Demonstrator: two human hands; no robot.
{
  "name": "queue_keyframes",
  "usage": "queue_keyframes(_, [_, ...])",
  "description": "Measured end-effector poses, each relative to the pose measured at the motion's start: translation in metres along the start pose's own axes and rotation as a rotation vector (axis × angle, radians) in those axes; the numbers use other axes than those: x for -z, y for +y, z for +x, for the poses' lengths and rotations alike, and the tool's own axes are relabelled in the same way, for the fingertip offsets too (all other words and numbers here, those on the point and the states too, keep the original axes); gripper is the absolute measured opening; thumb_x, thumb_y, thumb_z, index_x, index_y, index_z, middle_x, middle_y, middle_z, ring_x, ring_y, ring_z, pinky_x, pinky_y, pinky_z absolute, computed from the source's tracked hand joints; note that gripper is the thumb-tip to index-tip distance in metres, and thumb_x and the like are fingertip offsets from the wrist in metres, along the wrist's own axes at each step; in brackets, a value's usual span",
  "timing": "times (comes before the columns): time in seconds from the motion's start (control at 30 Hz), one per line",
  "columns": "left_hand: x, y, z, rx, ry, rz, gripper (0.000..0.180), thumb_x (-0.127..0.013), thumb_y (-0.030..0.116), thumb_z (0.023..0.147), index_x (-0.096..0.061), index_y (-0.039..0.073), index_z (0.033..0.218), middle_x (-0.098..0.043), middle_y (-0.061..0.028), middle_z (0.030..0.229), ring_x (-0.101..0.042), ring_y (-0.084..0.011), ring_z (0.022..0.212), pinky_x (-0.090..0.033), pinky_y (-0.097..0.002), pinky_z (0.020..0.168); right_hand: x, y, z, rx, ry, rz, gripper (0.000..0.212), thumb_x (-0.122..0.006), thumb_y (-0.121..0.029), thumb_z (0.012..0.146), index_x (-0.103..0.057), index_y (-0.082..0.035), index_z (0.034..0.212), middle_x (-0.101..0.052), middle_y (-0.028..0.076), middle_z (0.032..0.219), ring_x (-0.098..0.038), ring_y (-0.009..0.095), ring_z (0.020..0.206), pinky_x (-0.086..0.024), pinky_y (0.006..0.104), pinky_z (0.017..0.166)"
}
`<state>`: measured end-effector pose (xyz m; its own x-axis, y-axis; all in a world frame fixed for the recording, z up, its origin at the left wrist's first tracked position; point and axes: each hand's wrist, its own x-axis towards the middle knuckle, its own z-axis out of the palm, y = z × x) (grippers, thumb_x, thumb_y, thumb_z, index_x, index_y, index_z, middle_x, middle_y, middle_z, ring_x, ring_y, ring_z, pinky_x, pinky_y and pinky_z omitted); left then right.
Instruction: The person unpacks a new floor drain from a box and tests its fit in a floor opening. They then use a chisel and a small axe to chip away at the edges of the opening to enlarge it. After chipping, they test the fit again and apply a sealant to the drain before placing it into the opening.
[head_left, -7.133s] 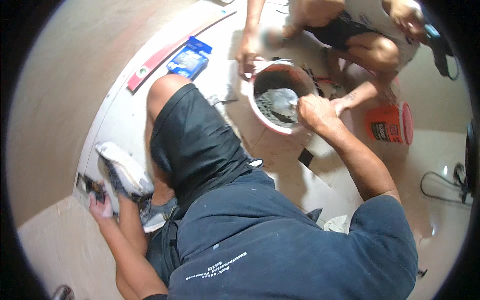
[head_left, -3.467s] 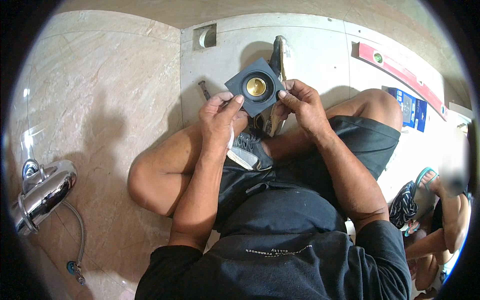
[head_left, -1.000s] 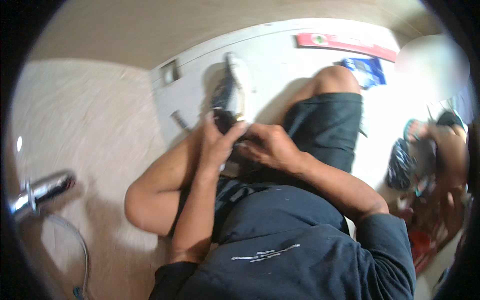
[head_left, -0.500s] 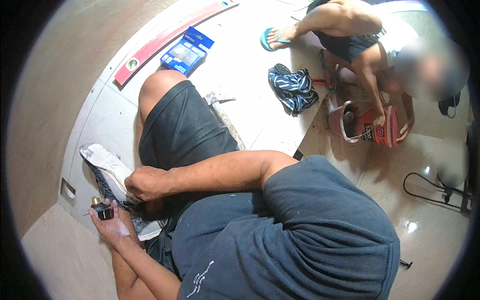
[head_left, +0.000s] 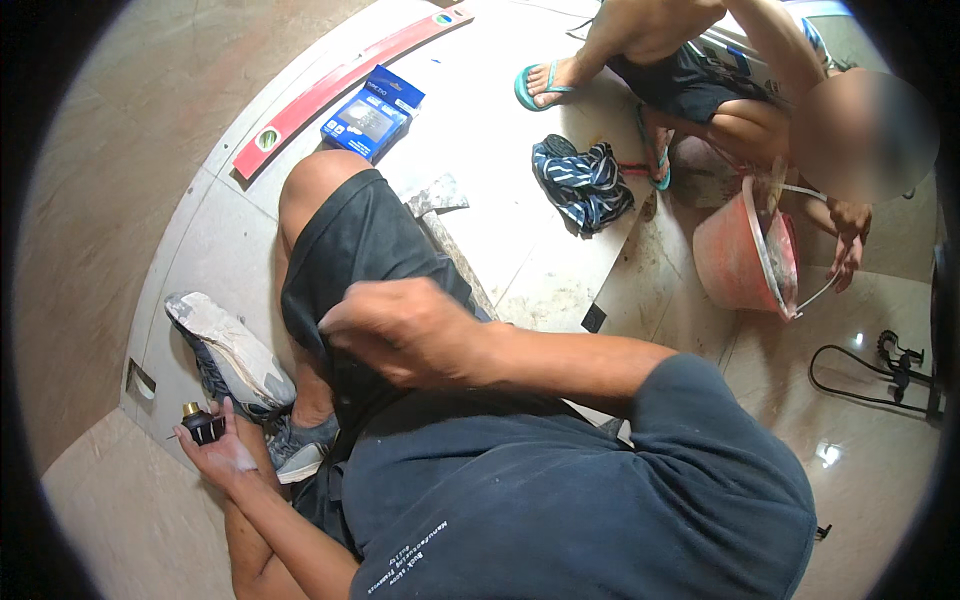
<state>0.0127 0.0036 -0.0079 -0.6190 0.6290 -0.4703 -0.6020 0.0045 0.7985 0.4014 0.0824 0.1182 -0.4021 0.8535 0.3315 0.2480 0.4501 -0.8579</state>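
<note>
My left hand [head_left: 217,452] lies palm up beside my lower leg, with its fingers curled around a small black fitting [head_left: 203,427] that has a brass-coloured end. A thin point sticks out past the fingers. My right hand [head_left: 405,330] is raised over the black shorts [head_left: 345,245] on my bent thigh. Its fingers are curled together and slightly blurred; whatever they hold, if anything, is hidden. A worn grey-and-white shoe [head_left: 235,350] on my foot shows its pale sole just beyond the left hand.
A red spirit level [head_left: 330,98] lies along the left wall near a blue box [head_left: 370,118]. A hammer-like tool [head_left: 438,195] and a striped cloth [head_left: 585,180] lie on the floor. At the right another person squats by a tilted red bucket [head_left: 735,255]; a black cable [head_left: 840,370] lies nearby.
My right hand has left the shoe and moved up and right over my thigh. My left hand stays nearly still with the fitting. The other person's bucket has turned and tilted.
</note>
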Motion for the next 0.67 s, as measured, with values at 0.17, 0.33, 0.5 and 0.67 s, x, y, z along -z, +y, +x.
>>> queue_keyframes(0.17, [0.013,-0.009,0.019,0.036,-0.036,0.007,0.059,-0.071,0.045,0.096,-0.052,0.003,0.132,-0.062,-0.0148,0.118,-0.063,-0.0328,0.100,-0.053,-0.0608,0.101,0.075,-0.040,-0.032,0.040,0.214,-0.215,0.025,-0.071,0.009,0.086,-0.069,0.002,0.110,-0.072,0.014,0.088,-0.072,0.025,0.076,-0.056,0.0349,0.066])
queue_keyframes(0.33, [0.007,0.001,0.009,0.047,0.008,0.029,0.061,-0.072,0.045,0.094,-0.051,0.004,0.134,-0.059,-0.0140,0.122,-0.062,-0.0333,0.102,-0.054,-0.0601,0.100,0.156,-0.076,-0.052,0.309,0.609,-0.620,0.018,-0.055,-0.011,0.107,-0.060,0.005,0.113,-0.070,0.014,0.091,-0.065,0.015,0.070,-0.052,0.0267,0.060])
queue_keyframes(0.5, [0.009,-0.005,0.011,0.016,0.012,0.036,0.060,-0.073,0.046,0.094,-0.051,0.009,0.136,-0.058,-0.0139,0.123,-0.062,-0.0342,0.102,-0.055,-0.0599,0.099,0.216,-0.086,-0.049,0.103,1.230,-0.326,0.020,-0.059,-0.014,0.106,-0.067,0.003,0.110,-0.067,0.007,0.089,-0.058,0.009,0.069,-0.045,0.0187,0.059])
queue_keyframes(0.67, [0.041,0.001,0.027,0.024,-0.111,-0.037,0.061,-0.073,0.046,0.094,-0.049,0.012,0.140,-0.058,-0.0121,0.127,-0.058,-0.0359,0.108,-0.052,-0.0642,0.101,0.222,-0.049,-0.008,-0.193,0.940,-0.362,0.014,-0.066,-0.010,0.100,-0.074,0.000,0.108,-0.064,0.000,0.076,-0.047,0.003,0.062,-0.036,0.0183,0.056])
